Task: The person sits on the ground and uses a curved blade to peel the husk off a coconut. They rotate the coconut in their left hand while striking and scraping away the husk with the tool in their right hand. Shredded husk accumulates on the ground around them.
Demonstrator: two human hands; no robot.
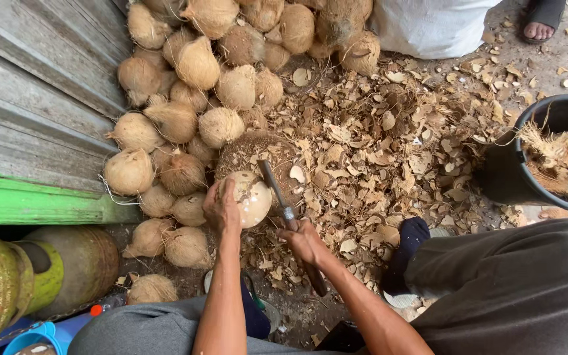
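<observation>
Gripping the peeled coconut (252, 197) with my left hand (221, 207), I am curling my fingers over its near left side, forearm reaching straight up from my lap. Coconut is resting on a rough, fibre-covered chopping block (258, 154), just below the heap of husked coconuts (192, 85). My right hand (305, 242) is closing firmly around the dark handle of a cleaver (288, 220), wrist angling left, forearm coming in from lower right. Blade is pointing up and away, its flat lying against the coconut's right flank; contact appears to be touching, though the exact edge is hard to tell.

Coconut surface: pale cream, smooth, mostly stripped of brown skin, with a few tan patches remaining. Shape round.

Surroundings: brown shavings (376, 144) are covering the ground to the right. A black bucket (514, 171) holding fibrous husk is standing at far right. Green gas cylinders (41, 273) are lying at lower left beside a corrugated wall (34, 85).
</observation>
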